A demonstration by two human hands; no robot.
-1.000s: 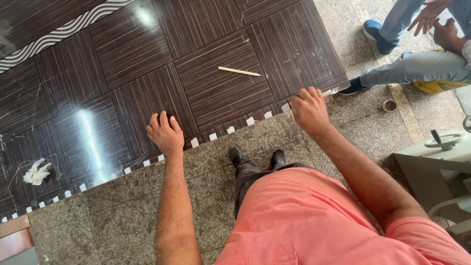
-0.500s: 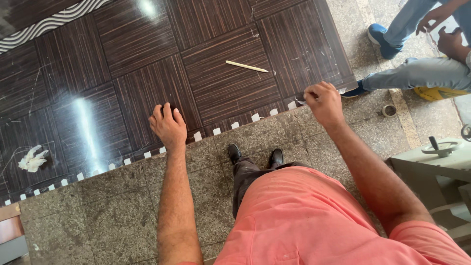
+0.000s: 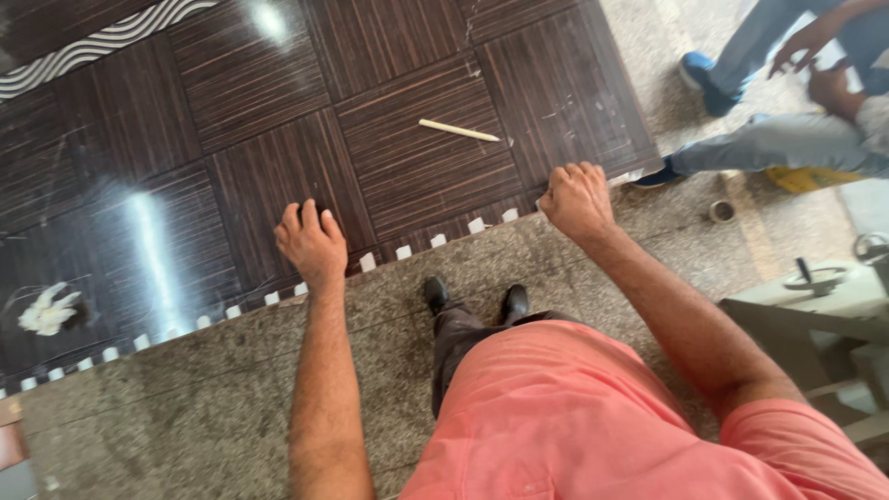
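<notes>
Tile panel [image 3: 389,139] edge under both hands: left hand [image 3: 310,243] and right hand [image 3: 576,199] curled gripping it; lifting needs even pull.

right hand [image 3: 576,197]: fingers spread flat a second ago, curled half a second ago, now a loose fist at the near edge of the dark tiled panel [image 3: 278,139] | left hand [image 3: 312,243]: fingers drawn closer together, curling on that edge | view: shifted slightly
</notes>
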